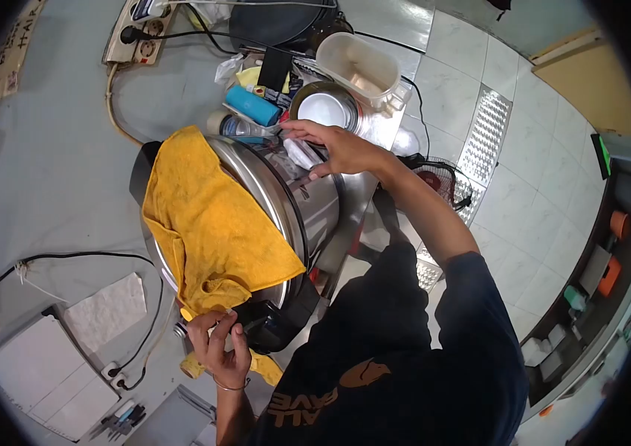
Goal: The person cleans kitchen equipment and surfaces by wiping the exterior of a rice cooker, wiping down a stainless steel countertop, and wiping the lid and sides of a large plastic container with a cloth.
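A large shiny metal cooker (321, 212) with black handles stands on the grey counter. Over its lid lies a yellow cloth (215, 212). My left hand (217, 348), with a bracelet at the wrist, is beside the cooker's near black handle (274, 327). Its fingers are curled at the cloth's lower edge, with a small pale bit at the fingertips that I cannot make out. Over the far side of the cooker, my right hand (341, 151) has its fingers stretched out and its thumb apart. A clear, crumpled plastic packet (302, 154) shows between them.
Behind the cooker stand a translucent plastic tub (360, 67), a round metal bowl (323, 108) and a blue roll (252, 105). A power strip (137, 33) and cables lie on the counter. Papers (52, 379) are at the left. A fan (434, 182) stands on the tiled floor.
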The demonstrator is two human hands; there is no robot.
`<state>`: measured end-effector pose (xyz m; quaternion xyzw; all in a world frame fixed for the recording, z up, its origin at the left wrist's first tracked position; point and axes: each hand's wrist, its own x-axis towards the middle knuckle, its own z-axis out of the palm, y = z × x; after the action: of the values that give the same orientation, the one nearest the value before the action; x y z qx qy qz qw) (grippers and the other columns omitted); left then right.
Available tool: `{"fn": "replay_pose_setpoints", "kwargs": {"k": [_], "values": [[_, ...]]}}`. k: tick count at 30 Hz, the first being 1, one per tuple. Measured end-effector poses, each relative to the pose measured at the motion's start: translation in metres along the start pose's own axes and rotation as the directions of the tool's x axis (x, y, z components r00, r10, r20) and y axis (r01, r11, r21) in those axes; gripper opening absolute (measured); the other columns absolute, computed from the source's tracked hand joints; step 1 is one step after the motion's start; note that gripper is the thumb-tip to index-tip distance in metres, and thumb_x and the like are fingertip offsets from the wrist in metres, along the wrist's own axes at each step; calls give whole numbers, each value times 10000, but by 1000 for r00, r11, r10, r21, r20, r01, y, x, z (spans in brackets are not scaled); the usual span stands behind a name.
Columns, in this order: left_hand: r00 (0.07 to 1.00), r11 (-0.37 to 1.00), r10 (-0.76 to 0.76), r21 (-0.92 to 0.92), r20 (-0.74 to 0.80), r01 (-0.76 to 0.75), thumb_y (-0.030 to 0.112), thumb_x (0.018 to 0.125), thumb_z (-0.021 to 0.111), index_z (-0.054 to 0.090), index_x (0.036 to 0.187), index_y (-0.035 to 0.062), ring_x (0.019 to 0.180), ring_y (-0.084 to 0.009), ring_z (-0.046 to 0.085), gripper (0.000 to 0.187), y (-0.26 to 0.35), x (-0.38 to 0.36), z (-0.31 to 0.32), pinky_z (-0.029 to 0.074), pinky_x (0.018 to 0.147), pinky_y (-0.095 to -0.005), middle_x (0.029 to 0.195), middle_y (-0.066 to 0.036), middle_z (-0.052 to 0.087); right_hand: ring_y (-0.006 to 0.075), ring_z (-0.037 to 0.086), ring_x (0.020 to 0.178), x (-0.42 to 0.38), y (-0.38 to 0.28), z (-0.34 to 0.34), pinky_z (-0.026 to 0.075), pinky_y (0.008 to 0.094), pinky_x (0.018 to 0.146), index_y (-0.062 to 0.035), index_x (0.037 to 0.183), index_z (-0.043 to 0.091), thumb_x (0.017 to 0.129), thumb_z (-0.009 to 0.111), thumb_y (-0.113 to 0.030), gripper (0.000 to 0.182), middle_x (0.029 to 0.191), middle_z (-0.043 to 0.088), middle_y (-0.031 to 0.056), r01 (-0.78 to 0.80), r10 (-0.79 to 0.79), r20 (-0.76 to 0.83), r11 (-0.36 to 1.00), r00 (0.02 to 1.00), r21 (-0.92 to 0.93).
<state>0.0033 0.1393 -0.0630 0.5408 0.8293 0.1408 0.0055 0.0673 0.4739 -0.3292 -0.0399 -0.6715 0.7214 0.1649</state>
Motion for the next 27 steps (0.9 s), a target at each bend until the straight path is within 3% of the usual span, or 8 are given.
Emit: {"fn": "replay_pose_setpoints", "kwargs": {"k": [8,11,20,23,27], "values": [[1000,1000,22,-14,-7,-22,31,870,656,690,966,-15,896,-306,583,111,-2,18,6,454,826,-398,949,-147,644,275,502,1380,2,-6,-9,396,404,1159,-157,1561,322,639,880,9,1090,1465,541,142,-60,59,61,998,996,15],[1000,999,30,-15,-6,-30,32,874,653,687,964,-15,898,-305,584,106,1,26,5,456,822,-398,948,-143,646,292,503,1375,-1,-4,-7,395,411,1161,-161,1573,305,645,870,8,1099,1497,510,136,-13,16,22,994,1000,-108],[999,999,51,2,4,-51,37,875,658,681,952,-6,899,-304,586,91,6,32,5,460,819,-403,939,-137,647,320,534,1339,-4,4,-12,409,418,1145,-179,1582,290,662,848,12,1092,1519,489,140,-21,25,29,990,999,-142],[998,998,58,5,4,-58,41,873,661,681,950,0,898,-306,586,90,8,33,6,459,821,-405,937,-140,647,340,514,1355,-3,-2,-14,415,415,1135,-181,1582,285,664,854,1,1096,1528,472,154,-123,134,55,978,990,-167],[997,997,75,-2,-5,-76,49,868,666,685,959,6,897,-312,585,102,3,31,7,458,822,-408,940,-146,646,365,498,1362,-2,-9,-15,418,410,1129,-181,1576,294,671,859,-11,1080,1485,518,157,-133,152,71,965,986,-224]]}}
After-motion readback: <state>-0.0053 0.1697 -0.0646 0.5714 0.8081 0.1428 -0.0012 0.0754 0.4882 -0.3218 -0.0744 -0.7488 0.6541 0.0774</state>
